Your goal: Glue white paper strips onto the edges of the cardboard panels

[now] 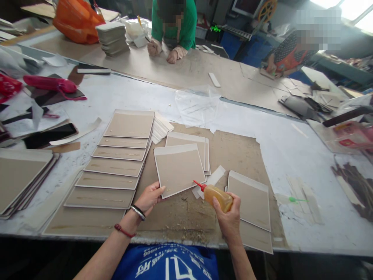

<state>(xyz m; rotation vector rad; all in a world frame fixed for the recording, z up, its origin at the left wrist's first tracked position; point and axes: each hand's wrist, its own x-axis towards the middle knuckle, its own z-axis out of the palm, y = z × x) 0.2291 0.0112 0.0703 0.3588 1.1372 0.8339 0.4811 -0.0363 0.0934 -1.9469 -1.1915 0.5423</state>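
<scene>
My left hand (152,195) pinches the lower left corner of a beige board panel (180,167) with a pale strip along its top edge. In my right hand (229,217) is a squeeze bottle (219,197) of amber liquid, probably glue. Its red nozzle tip meets or hovers over the panel's lower right edge; I cannot tell which. Two or more similar panels (190,139) lie behind the held one. On the left, several overlapping panels (109,177) form a stepped row, each with a glossy streak near its lower edge. More panels (249,200) lie beyond my right hand.
Brown board (239,151) covers the table's middle. A stack of panels (23,175) and a phone (52,136) lie at the left. White strips (160,127) sit behind the stepped row. Across the table, two people (174,31) work near an orange bag (76,21).
</scene>
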